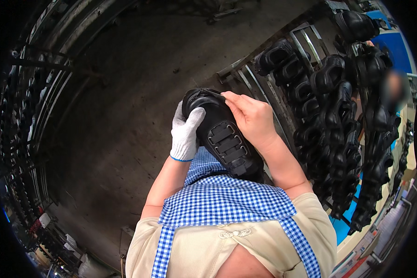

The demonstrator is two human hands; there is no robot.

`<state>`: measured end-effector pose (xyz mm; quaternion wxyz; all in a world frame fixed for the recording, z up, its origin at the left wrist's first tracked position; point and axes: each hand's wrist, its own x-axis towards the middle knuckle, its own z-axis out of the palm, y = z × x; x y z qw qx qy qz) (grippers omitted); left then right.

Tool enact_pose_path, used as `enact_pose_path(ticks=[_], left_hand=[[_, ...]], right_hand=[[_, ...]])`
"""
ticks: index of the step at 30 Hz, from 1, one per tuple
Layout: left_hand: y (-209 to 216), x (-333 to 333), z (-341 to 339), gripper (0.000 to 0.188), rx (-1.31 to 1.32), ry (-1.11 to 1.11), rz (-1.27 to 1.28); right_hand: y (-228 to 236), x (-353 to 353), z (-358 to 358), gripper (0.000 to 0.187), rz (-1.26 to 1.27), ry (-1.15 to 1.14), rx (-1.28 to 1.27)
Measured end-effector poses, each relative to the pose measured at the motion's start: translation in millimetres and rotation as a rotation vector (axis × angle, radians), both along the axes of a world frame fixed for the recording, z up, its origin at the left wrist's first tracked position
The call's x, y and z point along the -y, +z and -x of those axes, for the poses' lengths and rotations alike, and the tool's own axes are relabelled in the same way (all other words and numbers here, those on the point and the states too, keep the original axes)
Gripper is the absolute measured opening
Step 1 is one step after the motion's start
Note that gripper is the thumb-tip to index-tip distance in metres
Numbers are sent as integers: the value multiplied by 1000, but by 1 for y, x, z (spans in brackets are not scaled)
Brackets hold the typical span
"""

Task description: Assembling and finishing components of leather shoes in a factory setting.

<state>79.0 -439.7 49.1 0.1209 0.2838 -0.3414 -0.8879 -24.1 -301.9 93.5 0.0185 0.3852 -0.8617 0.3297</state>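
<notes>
A black leather shoe (211,112) is held up in front of my apron, its toe pointing away from me and its strapped front facing up. My left hand (184,134), in a white knit glove with a blue cuff edge, wraps the toe's left side, thumb on top. My bare right hand (255,119) is closed, thumb and forefinger pinching the thin dark rim at the toe's right side. Whether that rim is the sole edge or a loose strip, I cannot tell. The shoe's underside is hidden.
To my right, metal racks (275,95) carry rows of black shoes (330,74). More loaded racking (44,109) stands along the left. Dark concrete floor (125,83) lies ahead. A blurred person (394,90) is beyond the right-hand shoes.
</notes>
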Motion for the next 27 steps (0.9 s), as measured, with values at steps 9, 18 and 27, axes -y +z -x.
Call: enact_pose_path(ticks=[9, 18, 27], left_hand=[[0, 5, 1, 44, -44, -33, -9], [3, 5, 8, 47, -29, -53, -19], [-2, 3, 12, 47, -33, -65, -33]], right_hand=[[20, -20, 12, 26, -57, 128, -6], [8, -11, 11, 34, 5, 54, -222], [4, -2, 7, 22, 30, -81, -26]])
